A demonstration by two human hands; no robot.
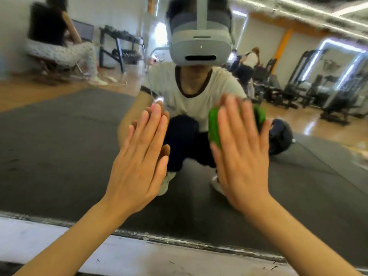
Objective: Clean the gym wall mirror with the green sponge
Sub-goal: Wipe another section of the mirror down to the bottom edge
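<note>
Two bare hands are raised flat against a gym wall mirror [59, 146], seen from a head-worn camera looking forward and slightly down. The left hand [137, 162] is laid on the glass with its fingers straight and close together, pointing upward, nothing held in its grip; its reflection meets it fingertip to fingertip. The right hand [242, 156] is spread with straight fingers over a green sponge [216, 126], which is pressed between the palm and the mirror; the sponge shows as a green patch at the left of the fingers and again at their right edge, partly blurred. The two hands are near each other but apart, at about the same height, in the lower middle of the mirror. Reflected in the glass is the crouching person in a white T-shirt with dark trim, dark trousers and a grey headset [200, 46]. A dark floor mat [59, 120] is reflected around the person, with wooden flooring beyond it. A seated person [59, 48] in light patterned trousers is reflected at the upper left, beside a dumbbell rack [117, 48]. Weight machines [318, 86] are reflected at the right. Below the mirror runs its worn lower edge [179, 241], and under it a white scuffed ledge [39, 236].
</note>
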